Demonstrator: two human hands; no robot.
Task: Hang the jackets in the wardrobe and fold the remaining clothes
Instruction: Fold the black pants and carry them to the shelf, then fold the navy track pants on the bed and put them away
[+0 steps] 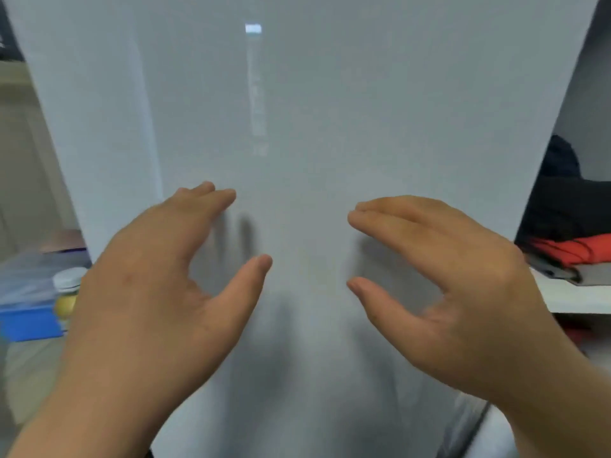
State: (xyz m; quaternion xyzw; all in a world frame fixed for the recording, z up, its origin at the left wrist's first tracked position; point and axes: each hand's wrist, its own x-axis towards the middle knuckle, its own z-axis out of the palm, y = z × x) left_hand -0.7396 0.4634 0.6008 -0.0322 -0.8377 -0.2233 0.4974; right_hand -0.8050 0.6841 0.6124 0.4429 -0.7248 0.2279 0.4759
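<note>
Pale grey and glossy, a broad wardrobe door (297,110) fills nearly the whole view. Both hands are raised in front of it, holding nothing: the left hand (158,285) with fingers spread and relaxed, the right hand (453,292) with fingers straight and together. To the right, on a white shelf (575,299), folded clothes sit in a stack, a black garment (568,206) above a red one (575,249). At the left edge stands a blue box (29,322).

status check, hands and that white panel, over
Left hand and right hand both open, holding nothing. Large pale grey-white flat panel fills view. Folded red and dark clothes on right shelf.
</note>
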